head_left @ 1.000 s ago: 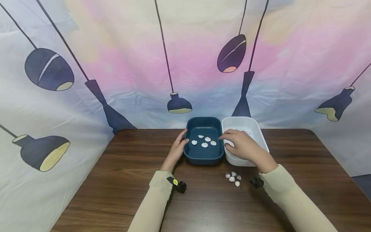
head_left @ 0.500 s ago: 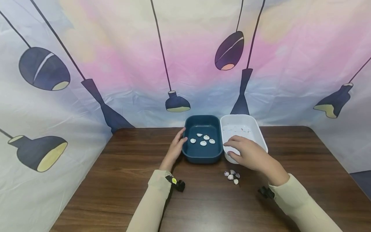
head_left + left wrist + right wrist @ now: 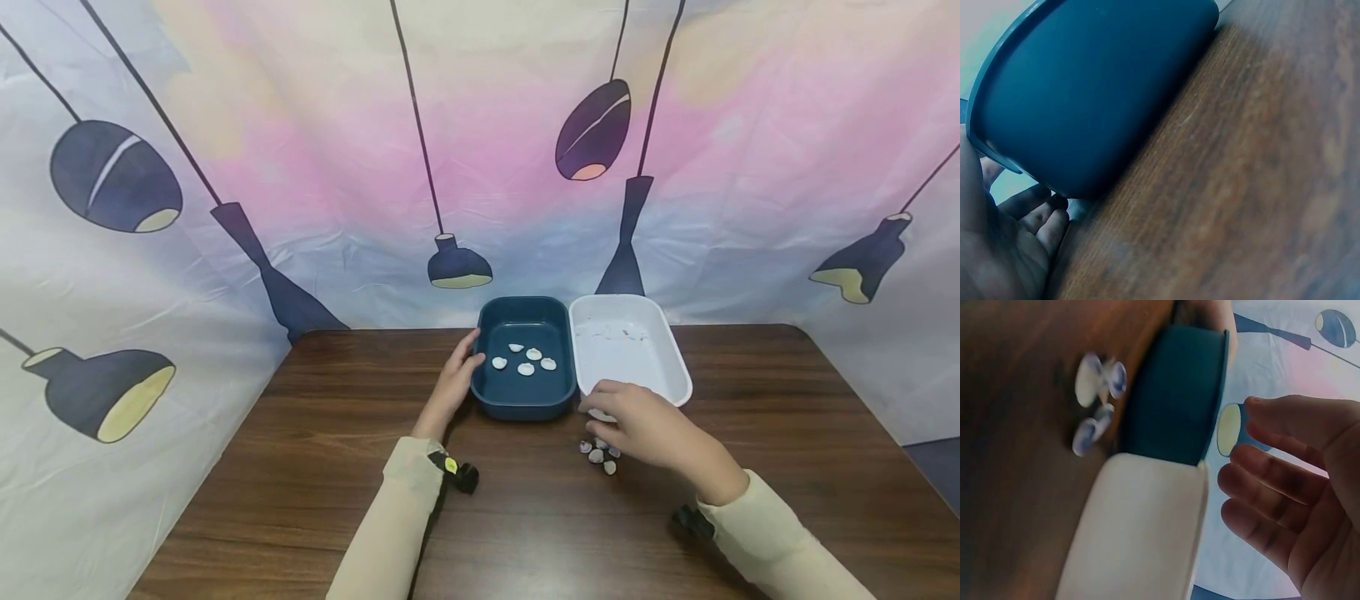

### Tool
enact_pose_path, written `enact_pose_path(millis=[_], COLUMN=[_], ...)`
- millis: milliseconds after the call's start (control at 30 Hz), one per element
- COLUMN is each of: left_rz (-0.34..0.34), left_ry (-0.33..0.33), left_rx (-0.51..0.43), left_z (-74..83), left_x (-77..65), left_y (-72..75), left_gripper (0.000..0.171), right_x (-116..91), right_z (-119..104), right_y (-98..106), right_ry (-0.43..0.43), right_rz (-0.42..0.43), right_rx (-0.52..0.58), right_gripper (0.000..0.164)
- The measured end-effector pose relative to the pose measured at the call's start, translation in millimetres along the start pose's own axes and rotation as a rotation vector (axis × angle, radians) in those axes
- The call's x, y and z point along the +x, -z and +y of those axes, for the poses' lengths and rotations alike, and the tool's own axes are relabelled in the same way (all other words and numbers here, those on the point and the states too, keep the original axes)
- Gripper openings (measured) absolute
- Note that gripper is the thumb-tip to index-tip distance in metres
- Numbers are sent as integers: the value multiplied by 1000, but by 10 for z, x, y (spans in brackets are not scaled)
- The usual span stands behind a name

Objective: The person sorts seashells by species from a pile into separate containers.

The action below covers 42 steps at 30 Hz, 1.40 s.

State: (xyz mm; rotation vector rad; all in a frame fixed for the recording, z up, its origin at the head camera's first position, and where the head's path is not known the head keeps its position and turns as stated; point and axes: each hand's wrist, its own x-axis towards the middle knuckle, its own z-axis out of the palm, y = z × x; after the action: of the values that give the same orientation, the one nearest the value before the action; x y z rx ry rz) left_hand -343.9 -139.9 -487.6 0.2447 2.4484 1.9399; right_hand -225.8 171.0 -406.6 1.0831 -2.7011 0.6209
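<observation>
My left hand [image 3: 453,383] rests against the left side of a dark teal tray [image 3: 525,412]. In the left wrist view its fingertips touch the wall of the teal tray [image 3: 1072,94] at the corner, with the thumb by the rim. Several white seashells [image 3: 526,369] lie spread on that tray's floor. My right hand [image 3: 645,425] hangs above the near edge of a white tray [image 3: 633,367], fingers loosely bent. Nothing sits between those fingers in the right wrist view. Just below it, a small cluster of white and purple seashells [image 3: 596,457] lies on the table, partly overlapped by the hand.
Both trays stand side by side at the back of a brown wooden table [image 3: 525,533]. Small crumb-like bits [image 3: 626,335] lie in the white tray. Directly behind the table hangs a cloth [image 3: 337,167] printed with lamps.
My right hand has drawn back from over the border between the trays toward the shells on the table. The left hand stays at the teal tray. The view has shifted slightly.
</observation>
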Motion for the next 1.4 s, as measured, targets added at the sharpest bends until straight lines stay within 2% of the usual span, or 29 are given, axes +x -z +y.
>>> enact_pose_path(millis=[167,300,400,633,933,1200,1400], left_rz=[0,5,4,2,-4,0,-2], left_ry=[4,10,7,2,-5,-4,-9], left_rx=[-4,-6,-4,-18,-22,-21,-16], left_z=[2,10,11,-13,-4,1,-10], left_x=[-3,-1,-4,13,8,6,12], left_y=[4,1,-8,-23,-7,-4,-10], left_gripper=[55,54,54,54,55,55,56], right_x=[1,7,3,-9,-6,-8,-17], right_z=[1,2,-9,-18,3,27,30], right_y=[-123,-227,-296,-355,-368,-385,-414], right_ry=[9,-29,-46,-27,-22,32,25], right_rz=[-75,-128,-140,-132,-173,-180,-200], right_rx=[9,12,-14,-49,-47,-15,-9], right_gripper=[11,12,12,12,18,20,21])
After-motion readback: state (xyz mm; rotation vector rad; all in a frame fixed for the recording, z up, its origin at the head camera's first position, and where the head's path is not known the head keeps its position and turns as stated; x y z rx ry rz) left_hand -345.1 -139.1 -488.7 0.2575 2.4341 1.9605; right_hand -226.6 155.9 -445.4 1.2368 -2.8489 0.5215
